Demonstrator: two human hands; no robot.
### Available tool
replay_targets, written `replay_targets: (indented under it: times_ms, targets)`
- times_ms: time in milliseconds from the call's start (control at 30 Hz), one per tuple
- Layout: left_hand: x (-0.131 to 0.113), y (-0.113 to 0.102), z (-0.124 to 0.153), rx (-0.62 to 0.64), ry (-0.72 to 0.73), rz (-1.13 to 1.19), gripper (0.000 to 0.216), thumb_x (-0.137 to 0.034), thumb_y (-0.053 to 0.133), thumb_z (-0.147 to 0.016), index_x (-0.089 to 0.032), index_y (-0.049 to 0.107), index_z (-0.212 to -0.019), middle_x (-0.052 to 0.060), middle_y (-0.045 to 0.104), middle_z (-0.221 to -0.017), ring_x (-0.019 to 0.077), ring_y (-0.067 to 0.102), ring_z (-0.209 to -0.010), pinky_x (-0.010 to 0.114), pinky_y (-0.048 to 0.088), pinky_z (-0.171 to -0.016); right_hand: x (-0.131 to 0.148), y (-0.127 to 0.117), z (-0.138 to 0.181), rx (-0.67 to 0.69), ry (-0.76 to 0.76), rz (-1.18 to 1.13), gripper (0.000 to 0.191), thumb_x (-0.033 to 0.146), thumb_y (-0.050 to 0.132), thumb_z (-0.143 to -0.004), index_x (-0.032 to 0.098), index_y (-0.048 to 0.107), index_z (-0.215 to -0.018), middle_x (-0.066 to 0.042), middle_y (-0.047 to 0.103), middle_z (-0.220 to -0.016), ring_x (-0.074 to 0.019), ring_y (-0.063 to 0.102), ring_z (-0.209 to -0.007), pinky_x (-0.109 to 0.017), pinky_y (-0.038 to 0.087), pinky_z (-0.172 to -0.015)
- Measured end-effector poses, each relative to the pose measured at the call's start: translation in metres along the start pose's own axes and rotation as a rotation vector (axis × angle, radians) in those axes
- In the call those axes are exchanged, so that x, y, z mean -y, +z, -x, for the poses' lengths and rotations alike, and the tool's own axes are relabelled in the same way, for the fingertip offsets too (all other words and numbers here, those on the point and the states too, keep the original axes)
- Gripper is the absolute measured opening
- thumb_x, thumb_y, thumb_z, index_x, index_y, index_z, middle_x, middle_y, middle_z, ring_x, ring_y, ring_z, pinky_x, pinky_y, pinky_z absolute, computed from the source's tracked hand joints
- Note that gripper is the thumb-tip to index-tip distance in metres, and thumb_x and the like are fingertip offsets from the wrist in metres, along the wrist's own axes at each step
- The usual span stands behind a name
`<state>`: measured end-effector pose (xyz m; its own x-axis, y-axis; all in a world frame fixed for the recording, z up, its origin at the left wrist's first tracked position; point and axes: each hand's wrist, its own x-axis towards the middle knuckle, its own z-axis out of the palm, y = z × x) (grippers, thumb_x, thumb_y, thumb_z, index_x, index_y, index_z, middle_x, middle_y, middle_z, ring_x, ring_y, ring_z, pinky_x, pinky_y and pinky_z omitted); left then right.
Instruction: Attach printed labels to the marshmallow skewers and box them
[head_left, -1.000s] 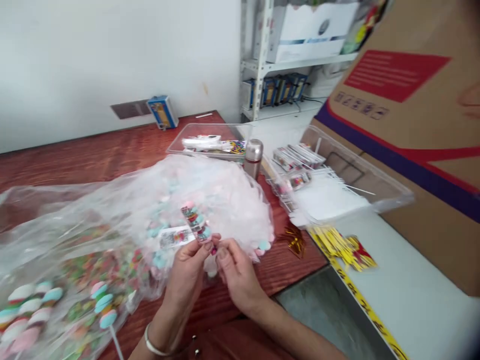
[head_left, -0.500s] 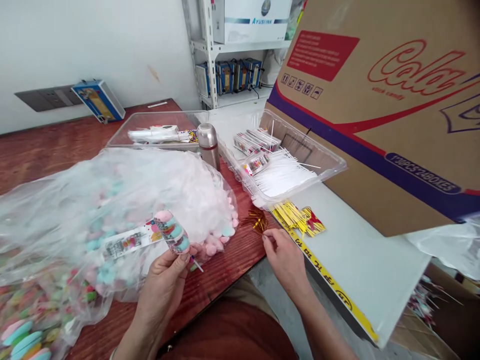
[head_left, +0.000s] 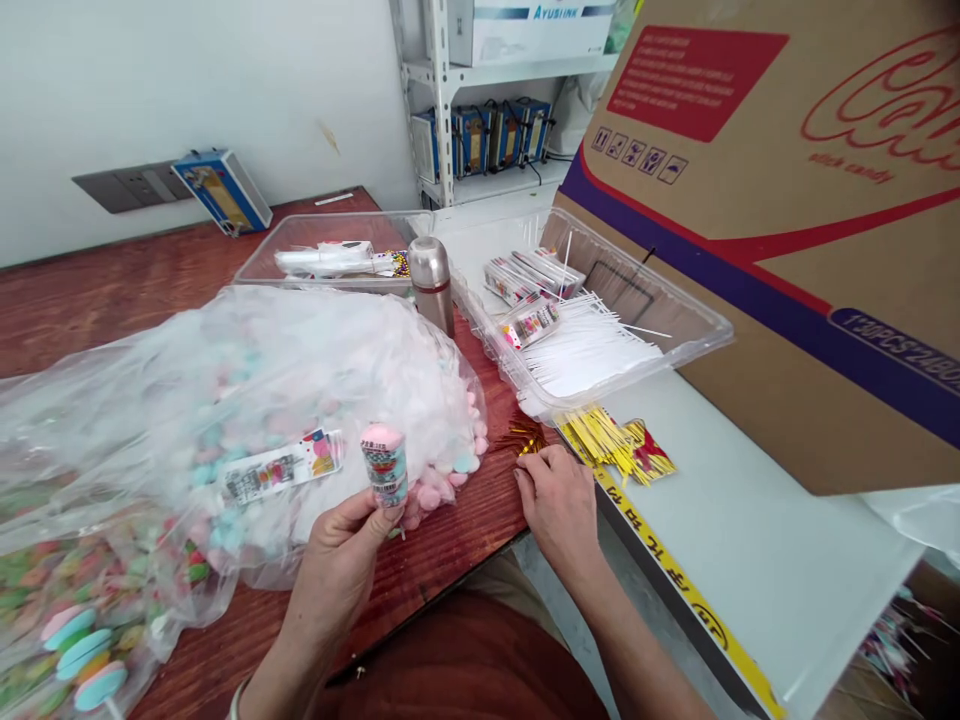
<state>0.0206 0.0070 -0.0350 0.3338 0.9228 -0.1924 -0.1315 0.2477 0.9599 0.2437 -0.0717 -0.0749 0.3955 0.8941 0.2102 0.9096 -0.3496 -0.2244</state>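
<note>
My left hand [head_left: 341, 555] is closed around the lower end of a marshmallow stick [head_left: 385, 465] in a clear printed wrapper, held upright with its pink top up. Its white stick pokes out slightly below the fingers. At the table edge, my right hand [head_left: 564, 500] pinches at the ends of a small bunch of copper-gold twist ties [head_left: 523, 436]. Just right of that hand lies a pile of yellow-gold twist ties [head_left: 600, 437]. Printed wrappers [head_left: 281, 470] rest on a big clear bag of pink and blue marshmallows [head_left: 337, 340], left of my hands.
A clear plastic bin [head_left: 697, 340] holds white sticks and wrapper bundles. Behind the bag stand a steel flask [head_left: 431, 285] and another clear tray [head_left: 255, 245]. A large cardboard box [head_left: 720, 220] rises at the right. Colourful candy [head_left: 86, 655] lies at lower left.
The marshmallow stick has turned from leaning left to upright in my left hand. My right hand stays at the twist ties, its fingers slightly further over them. The view has shifted a little left.
</note>
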Motion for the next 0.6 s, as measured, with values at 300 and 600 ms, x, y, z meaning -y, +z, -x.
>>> replay_targets:
  times_ms: [300, 600]
  targets:
    - [0.000, -0.020, 0.005, 0.030, 0.033, -0.208, 0.017, -0.035, 0.067, -0.084, -0.019, 0.073, -0.084, 0.001, 0.065, -0.072, 0.0170, 0.055, -0.072, 0.027, 0.043, -0.072, 0.004, 0.012, -0.008, 0.015, -0.041, 0.080, 0.020, 0.014, 0.045, -0.094, 0.016, 0.061, -0.082, -0.013, 0.058, -0.087, -0.0268, 0.050, -0.083, -0.038, 0.031, -0.073]
    - [-0.021, -0.030, 0.007, 0.005, 0.160, -0.558, 0.025, -0.036, 0.057, -0.090, -0.020, 0.063, -0.073, 0.001, 0.057, -0.070, 0.0166, 0.052, -0.070, 0.025, 0.039, -0.064, 0.007, -0.013, 0.003, -0.072, -0.051, -0.228, 0.019, 0.020, 0.040, -0.097, 0.020, 0.053, -0.083, -0.009, 0.061, -0.092, -0.0218, 0.057, -0.091, -0.034, 0.041, -0.078]
